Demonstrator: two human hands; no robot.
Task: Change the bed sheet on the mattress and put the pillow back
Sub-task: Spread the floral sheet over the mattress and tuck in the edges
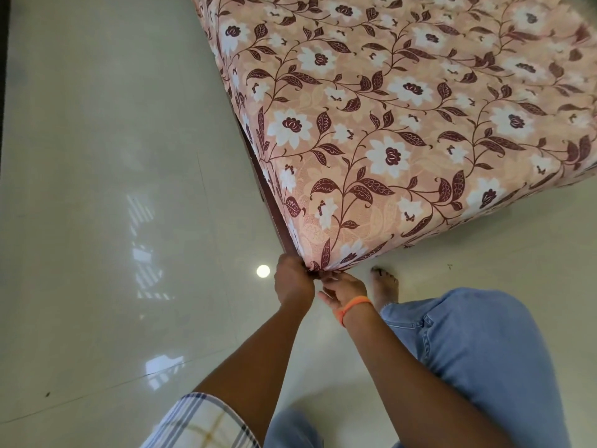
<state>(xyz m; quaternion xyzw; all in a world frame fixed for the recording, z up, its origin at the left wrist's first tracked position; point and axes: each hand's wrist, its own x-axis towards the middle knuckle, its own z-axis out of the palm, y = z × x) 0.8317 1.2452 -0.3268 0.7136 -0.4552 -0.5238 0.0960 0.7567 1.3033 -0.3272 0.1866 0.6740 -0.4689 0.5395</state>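
Both hands at the near corner of the mattress (277, 208).
Left hand (293, 282) and right hand (344, 291) pinching the floral sheet (403, 108) bunched at the corner; sheet spread over the mattress top, above the floor (113, 156).

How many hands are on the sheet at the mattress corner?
2: the left hand grips the floral sheet at the near corner, the right hand, with an orange wristband, beside it. Fingers partly hidden.
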